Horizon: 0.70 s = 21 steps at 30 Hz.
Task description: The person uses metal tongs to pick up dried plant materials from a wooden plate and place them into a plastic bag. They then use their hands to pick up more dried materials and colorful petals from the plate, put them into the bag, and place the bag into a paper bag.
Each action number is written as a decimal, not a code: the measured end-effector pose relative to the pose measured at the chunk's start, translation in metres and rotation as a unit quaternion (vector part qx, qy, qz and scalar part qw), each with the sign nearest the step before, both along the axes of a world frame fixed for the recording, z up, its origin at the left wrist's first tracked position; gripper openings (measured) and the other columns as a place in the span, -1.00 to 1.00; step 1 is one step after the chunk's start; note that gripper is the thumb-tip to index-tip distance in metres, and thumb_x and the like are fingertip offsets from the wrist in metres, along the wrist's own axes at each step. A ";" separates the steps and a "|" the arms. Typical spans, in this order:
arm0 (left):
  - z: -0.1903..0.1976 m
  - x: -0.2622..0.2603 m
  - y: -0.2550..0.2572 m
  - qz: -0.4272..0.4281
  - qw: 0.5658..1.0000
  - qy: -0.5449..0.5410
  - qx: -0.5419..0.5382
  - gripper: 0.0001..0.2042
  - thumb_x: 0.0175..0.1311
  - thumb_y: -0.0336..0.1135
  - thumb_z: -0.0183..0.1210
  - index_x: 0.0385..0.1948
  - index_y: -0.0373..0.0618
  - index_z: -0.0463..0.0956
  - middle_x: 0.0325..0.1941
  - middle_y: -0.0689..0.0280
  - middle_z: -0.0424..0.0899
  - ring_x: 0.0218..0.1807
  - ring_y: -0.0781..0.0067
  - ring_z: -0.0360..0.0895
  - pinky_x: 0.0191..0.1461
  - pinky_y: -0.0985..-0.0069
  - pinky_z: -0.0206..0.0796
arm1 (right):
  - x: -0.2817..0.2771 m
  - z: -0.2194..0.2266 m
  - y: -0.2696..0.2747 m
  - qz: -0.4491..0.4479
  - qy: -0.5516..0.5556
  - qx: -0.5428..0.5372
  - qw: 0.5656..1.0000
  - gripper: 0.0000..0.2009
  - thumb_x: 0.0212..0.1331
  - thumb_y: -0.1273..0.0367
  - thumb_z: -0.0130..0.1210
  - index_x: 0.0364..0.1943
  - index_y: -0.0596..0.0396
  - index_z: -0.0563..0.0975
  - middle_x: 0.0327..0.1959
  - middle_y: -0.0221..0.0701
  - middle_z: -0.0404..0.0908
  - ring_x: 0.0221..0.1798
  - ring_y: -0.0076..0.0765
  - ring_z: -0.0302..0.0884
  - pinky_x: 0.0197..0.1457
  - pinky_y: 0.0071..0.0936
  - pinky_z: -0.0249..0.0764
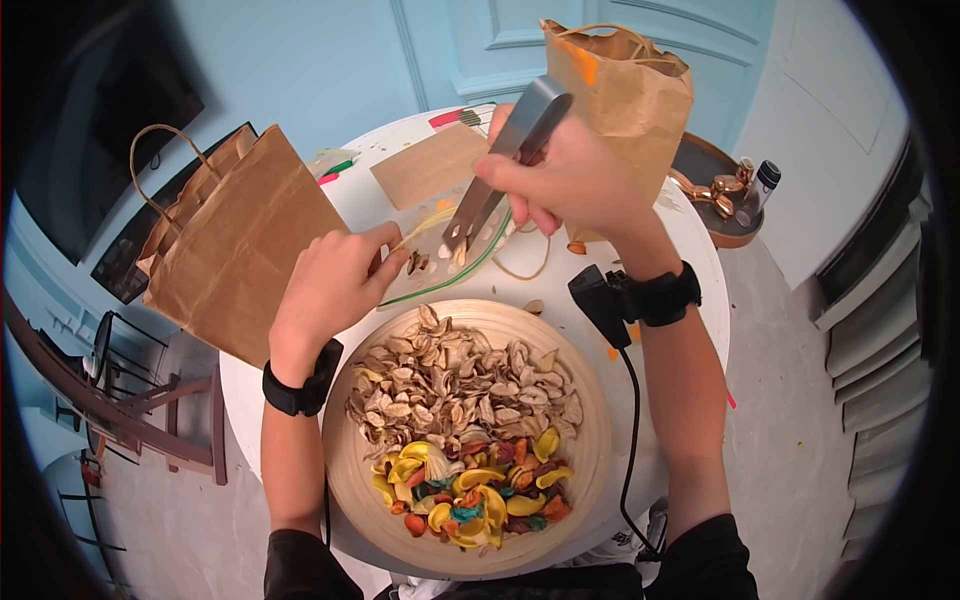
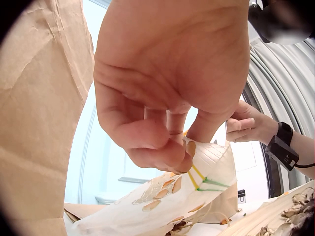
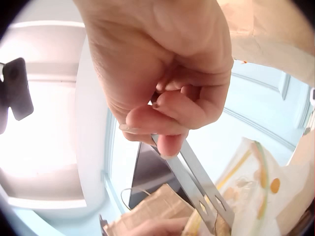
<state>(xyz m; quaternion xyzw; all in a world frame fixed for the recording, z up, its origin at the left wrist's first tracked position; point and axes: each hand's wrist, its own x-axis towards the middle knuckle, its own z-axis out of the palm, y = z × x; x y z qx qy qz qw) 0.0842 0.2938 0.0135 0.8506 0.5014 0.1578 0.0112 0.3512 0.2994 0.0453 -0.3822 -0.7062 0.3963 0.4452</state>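
Note:
My left hand [image 1: 335, 282] pinches the edge of a clear zip bag [image 2: 123, 216] with a yellow and green seal. Some dried pieces show through the bag's side. In my right hand [image 1: 580, 165] I grip metal tongs [image 1: 520, 130], pointed down at the bag's open mouth. A pale dried piece [image 3: 222, 226] sits at the tong tips in the right wrist view. Nearer my body, a round wooden bowl [image 1: 345, 470] holds tan dried petals [image 1: 460, 385] at its far side and colourful dried petals [image 1: 480, 495] at its near side.
Brown paper bags stand at the left [image 1: 245, 240] and the back right [image 1: 640, 120] of the white table [image 1: 680, 250]. A flat brown sheet [image 1: 430, 165] lies behind the zip bag. At the right, a dark tray [image 1: 705, 165] bears a shiny balloon-dog figure [image 1: 718, 190] and a bottle [image 1: 760, 190].

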 end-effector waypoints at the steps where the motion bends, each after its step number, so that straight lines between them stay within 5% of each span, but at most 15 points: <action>1: 0.000 0.000 0.000 0.002 1.000 0.000 0.001 -0.80 0.43 -0.21 0.19 -0.28 -0.16 0.59 -0.61 0.07 0.60 -0.48 -0.06 0.59 -0.38 0.16 0.34 | -0.004 -0.004 0.004 -0.023 -0.014 0.042 0.999 -0.73 0.19 0.26 0.32 -0.39 0.13 0.49 -0.65 -0.47 0.52 -0.72 -0.64 0.40 -0.66 -0.60 0.27; 3: -0.001 0.001 0.000 0.004 1.000 0.001 0.001 -0.81 0.42 -0.22 0.20 -0.28 -0.17 0.59 -0.61 0.07 0.59 -0.49 -0.06 0.58 -0.39 0.17 0.33 | -0.016 -0.013 0.011 -0.072 -0.042 0.125 0.989 -0.69 0.14 0.22 0.35 -0.45 0.14 0.48 -0.64 -0.50 0.49 -0.67 -0.61 0.41 -0.59 -0.56 0.31; 10: -0.003 0.000 0.001 0.001 1.000 -0.022 -0.002 -0.83 0.40 -0.25 0.18 -0.25 -0.14 0.61 -0.59 0.03 0.61 -0.42 -0.16 0.60 -0.32 0.04 0.40 | -0.027 0.000 -0.015 0.049 0.021 0.051 0.997 -0.63 0.11 0.18 0.39 -0.54 0.12 0.46 -0.64 -0.51 0.48 -0.64 -0.58 0.43 -0.54 -0.54 0.34; 13: -0.003 -0.001 0.001 -0.004 1.000 -0.014 0.015 -0.83 0.40 -0.24 0.18 -0.25 -0.14 0.61 -0.59 0.03 0.60 -0.42 -0.17 0.59 -0.31 0.04 0.40 | -0.031 -0.004 -0.017 0.095 -0.026 -0.002 0.995 -0.63 0.08 0.16 0.38 -0.56 0.10 0.46 -0.66 -0.49 0.46 -0.62 -0.55 0.43 -0.52 -0.52 0.32; 17: -0.003 -0.001 0.002 -0.007 1.000 -0.021 0.009 -0.82 0.41 -0.22 0.18 -0.27 -0.13 0.61 -0.61 0.03 0.58 -0.43 -0.17 0.58 -0.32 0.04 0.39 | -0.038 -0.024 -0.003 0.110 -0.150 0.082 0.979 -0.61 -0.03 0.12 0.37 -0.59 0.07 0.43 -0.67 -0.45 0.44 -0.56 -0.48 0.40 -0.45 -0.45 0.29; 21: -0.001 0.000 0.001 0.001 1.000 -0.026 0.003 -0.82 0.42 -0.22 0.18 -0.28 -0.13 0.61 -0.64 0.03 0.57 -0.45 -0.17 0.57 -0.32 0.04 0.38 | -0.040 -0.034 0.005 0.102 -0.116 0.095 0.983 -0.58 0.00 0.08 0.40 -0.57 0.07 0.44 -0.65 -0.44 0.45 -0.55 -0.46 0.39 -0.45 -0.45 0.30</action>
